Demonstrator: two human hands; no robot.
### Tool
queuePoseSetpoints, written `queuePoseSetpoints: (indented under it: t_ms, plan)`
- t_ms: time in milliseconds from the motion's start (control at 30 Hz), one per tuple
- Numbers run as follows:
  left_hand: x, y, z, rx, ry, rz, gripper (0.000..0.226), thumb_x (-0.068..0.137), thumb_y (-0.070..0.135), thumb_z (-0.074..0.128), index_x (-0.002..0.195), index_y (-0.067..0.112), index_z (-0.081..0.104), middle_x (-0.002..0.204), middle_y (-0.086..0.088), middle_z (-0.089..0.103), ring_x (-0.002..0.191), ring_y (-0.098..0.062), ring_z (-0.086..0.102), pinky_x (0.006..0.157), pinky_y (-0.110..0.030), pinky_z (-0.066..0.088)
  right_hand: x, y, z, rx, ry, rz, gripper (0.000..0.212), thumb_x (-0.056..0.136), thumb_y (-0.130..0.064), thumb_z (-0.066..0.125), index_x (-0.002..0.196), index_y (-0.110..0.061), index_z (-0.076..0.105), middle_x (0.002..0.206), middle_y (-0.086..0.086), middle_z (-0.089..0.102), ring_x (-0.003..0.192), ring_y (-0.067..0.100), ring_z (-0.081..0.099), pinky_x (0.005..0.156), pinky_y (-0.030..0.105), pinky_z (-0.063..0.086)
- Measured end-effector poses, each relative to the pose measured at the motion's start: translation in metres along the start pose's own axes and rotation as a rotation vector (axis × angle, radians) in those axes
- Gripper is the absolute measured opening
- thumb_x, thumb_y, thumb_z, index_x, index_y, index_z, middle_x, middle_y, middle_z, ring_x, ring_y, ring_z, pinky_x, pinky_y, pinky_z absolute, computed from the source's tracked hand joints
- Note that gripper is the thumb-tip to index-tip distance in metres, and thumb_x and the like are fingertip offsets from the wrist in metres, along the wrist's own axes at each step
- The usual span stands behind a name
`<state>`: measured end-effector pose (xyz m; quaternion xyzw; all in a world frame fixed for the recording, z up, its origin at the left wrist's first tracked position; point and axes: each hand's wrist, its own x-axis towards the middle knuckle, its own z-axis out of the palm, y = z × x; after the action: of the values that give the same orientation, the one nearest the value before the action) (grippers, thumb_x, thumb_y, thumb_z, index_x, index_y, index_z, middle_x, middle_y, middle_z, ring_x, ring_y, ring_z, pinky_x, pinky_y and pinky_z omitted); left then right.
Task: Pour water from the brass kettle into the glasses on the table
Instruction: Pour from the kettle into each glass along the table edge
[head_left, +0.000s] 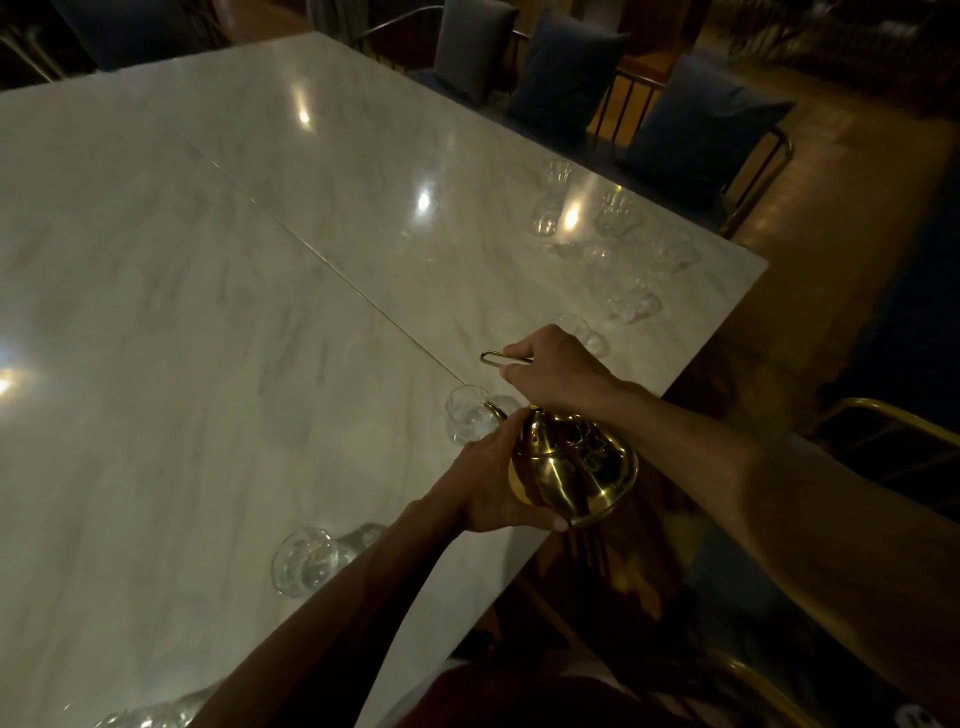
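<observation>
The shiny brass kettle (574, 462) is tilted to the left over the table's right edge, its thin spout reaching into a clear glass (467, 415). My right hand (558, 371) grips the kettle's wire handle from above. My left hand (493, 491) cups the kettle's body from below. Another clear glass (306, 558) stands nearer to me, left of my left forearm. Several more glasses (631, 304) stand in a loose row along the right edge, further away.
The white marble table (208, 312) has a thin seam running diagonally. Chairs with dark blue cushions (691, 124) line the far right side. A brass-framed chair (893, 421) stands at the right. One more glass (140, 719) shows at the bottom edge.
</observation>
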<state>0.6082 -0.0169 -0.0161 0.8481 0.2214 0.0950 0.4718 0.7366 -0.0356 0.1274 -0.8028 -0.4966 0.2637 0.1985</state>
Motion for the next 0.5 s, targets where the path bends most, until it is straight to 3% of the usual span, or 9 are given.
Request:
queuePoseSetpoints:
  t_ms: [333, 500]
  plan:
    - [-0.0005, -0.0016, -0.0019, -0.005, -0.004, 0.002, 0.127, 0.062, 0.049, 0.097, 0.16, 0.037, 0.018, 0.156, 0.011, 0.048, 0.14, -0.01, 0.05, 0.111, -0.026, 0.041, -0.0022, -0.003, 0.0007, -0.009, 0.009, -0.005, 0.034, 0.091, -0.021, 0.058, 0.122, -0.011, 0.066, 0.12, 0.008, 0.069, 0.108, 0.022, 0.064, 0.091, 0.036, 0.052]
    - [-0.002, -0.0016, -0.0026, -0.015, -0.004, -0.003, 0.127, 0.059, 0.053, 0.097, 0.159, 0.038, 0.02, 0.156, 0.013, 0.048, 0.14, -0.009, 0.05, 0.115, -0.034, 0.044, -0.0017, -0.0027, 0.0016, -0.009, 0.008, -0.002, 0.036, 0.091, -0.021, 0.058, 0.125, -0.012, 0.064, 0.124, 0.006, 0.068, 0.109, 0.021, 0.064, 0.091, 0.035, 0.052]
